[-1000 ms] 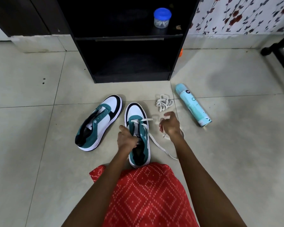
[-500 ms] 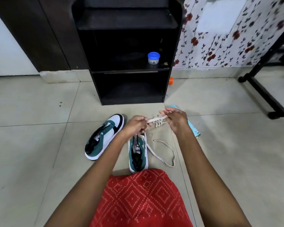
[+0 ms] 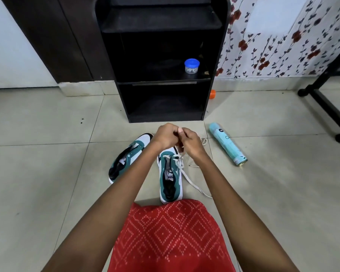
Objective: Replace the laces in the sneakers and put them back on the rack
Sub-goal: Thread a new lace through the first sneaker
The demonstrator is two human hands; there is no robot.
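I count 2 green-and-white sneakers on the tiled floor point(image 3: 47, 173) in front of the black rack point(image 3: 164, 82): the left sneaker point(image 3: 126, 160) unlaced and angled away, the right sneaker point(image 3: 170, 173) pointing at the rack with 1 white lace point(image 3: 178, 162) through its front eyelets. My right hand point(image 3: 190, 141) pinches that lace above the toe. My left hand point(image 3: 166, 135) is curled against it; whether it grips the lace too, I cannot tell. 1 more lace bundle point(image 3: 204, 141) peeks out behind my right hand. 1 spray can point(image 3: 227, 144) lies nearby. 1 blue-lidded jar point(image 3: 191, 66) sits on the rack's shelf, its contents unclear.
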